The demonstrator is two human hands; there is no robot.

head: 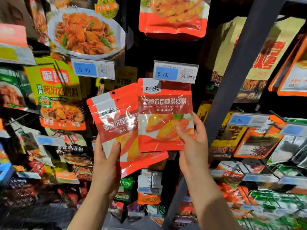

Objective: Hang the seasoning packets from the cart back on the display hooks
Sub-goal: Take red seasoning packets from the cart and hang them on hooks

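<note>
Left hand (106, 163) grips the tilted left packet (116, 123) — right hand (192, 140) pinches the upright right packet (166, 117), its top just under the 5.50 tag (175, 72).

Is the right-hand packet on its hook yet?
Cannot tell. The right hand holds the packet upright; its top sits behind the 5.50 price tag.

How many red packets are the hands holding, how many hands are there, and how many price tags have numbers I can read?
Red packets held: 2, left packet in the left hand, right packet in the right hand
Hands: 2
Readable price tags: 3, 10.90 tag, 5.50 tag, 3.90 tag
Total: 7
</note>
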